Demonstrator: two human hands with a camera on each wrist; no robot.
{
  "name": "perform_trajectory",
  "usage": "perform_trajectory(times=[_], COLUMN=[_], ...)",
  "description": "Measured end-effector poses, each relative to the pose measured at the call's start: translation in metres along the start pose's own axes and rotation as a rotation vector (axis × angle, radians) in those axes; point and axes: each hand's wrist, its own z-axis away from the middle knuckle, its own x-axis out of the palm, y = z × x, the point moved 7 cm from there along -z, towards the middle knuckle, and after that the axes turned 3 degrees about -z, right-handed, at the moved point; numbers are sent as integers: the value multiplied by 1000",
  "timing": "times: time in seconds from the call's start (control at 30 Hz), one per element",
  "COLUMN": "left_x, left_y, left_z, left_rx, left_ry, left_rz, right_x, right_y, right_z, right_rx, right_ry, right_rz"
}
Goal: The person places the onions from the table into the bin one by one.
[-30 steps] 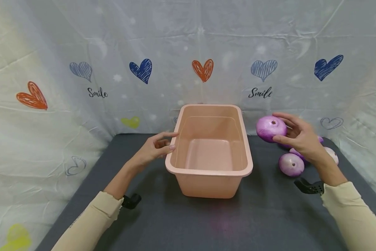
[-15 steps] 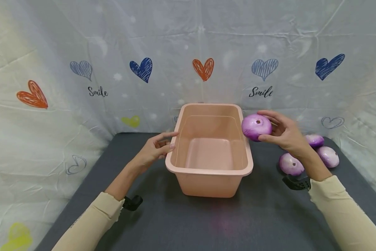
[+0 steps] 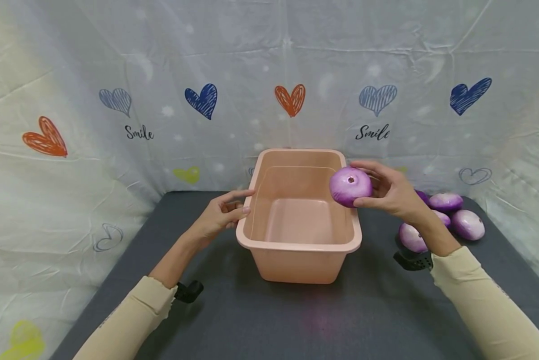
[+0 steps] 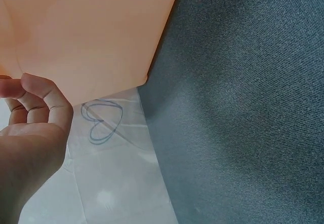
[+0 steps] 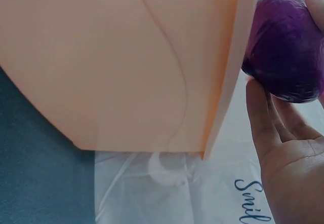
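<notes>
The right hand (image 3: 393, 192) grips a purple onion (image 3: 350, 186) over the right rim of the pink plastic tub (image 3: 296, 240), its dimpled end facing up. The tub's long axis runs away from the person; nothing lies inside. The left hand (image 3: 220, 214), fingers loosely curled, rests against the tub's left rim.

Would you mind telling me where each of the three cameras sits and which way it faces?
Head: on the person's head, looking forward and down at the pink tub, both hands and sleeves showing.
Left wrist: on the left wrist, facing the tub's outer wall; the left hand shows.
Right wrist: on the right wrist, facing the tub's side; the right hand holds the purple onion.
Shared: the head and right wrist views both show that onion and the tub.
</notes>
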Motion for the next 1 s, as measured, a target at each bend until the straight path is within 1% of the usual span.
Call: perform_trajectory(times=[0.17,0.3,0.47,0.73,0.87,1.0], left_x=[1,2,1,0,0,0], left_y=[0,-1,-1,0,-1,-2], left_z=[0,-1,-1,-1,-1,-1], left_rx=[0,-4,-7,-7,0,4], left_ry=[0,0,8,8,0,-3], left_rz=[-1,4,10,11,6,4], right_x=[2,-2,-13,-37,-48,-58], right_y=[2,2,3,10,16,20], right_z=[2,6,15,38,51,65], right_rx=[9,11,12,-3,9,45], right_ry=[-19,-2,46,84,101,128], right_rz=[-17,-11,17,53,64,60])
